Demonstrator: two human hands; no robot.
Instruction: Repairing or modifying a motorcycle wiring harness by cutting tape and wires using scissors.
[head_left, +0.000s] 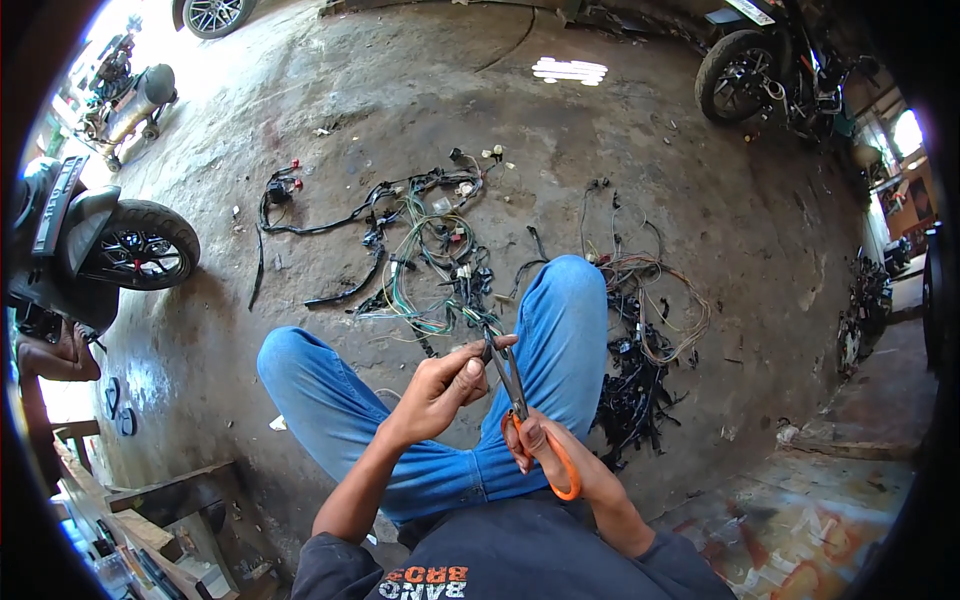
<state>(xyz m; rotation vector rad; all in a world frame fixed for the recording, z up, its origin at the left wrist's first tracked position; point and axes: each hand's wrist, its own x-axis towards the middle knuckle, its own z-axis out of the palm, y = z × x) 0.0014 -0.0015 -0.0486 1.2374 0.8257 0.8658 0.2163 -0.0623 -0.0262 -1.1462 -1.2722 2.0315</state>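
Note:
My left hand (440, 390) pinches a dark wrapped wire bundle (486, 335), which runs out toward the tangled harness with coloured wires and connectors (430, 240) on the floor between and beyond my knees. My right hand (535, 440) grips scissors (517, 390) by their orange handles, with the blades reaching up beside my left fingertips and the bundle. Whether the blades touch it, I cannot tell. A second loose loop of wires (680, 290) lies right of my knee, above a heap of black tape or wrapping scraps (635, 400).
I sit on a stained concrete floor (760, 300). Motorbikes stand at the left (140, 240) and upper right (750, 75). Another person (50, 365) is at the left edge beside sandals (125, 410). A wooden bench with tools (145, 520) is at the lower left.

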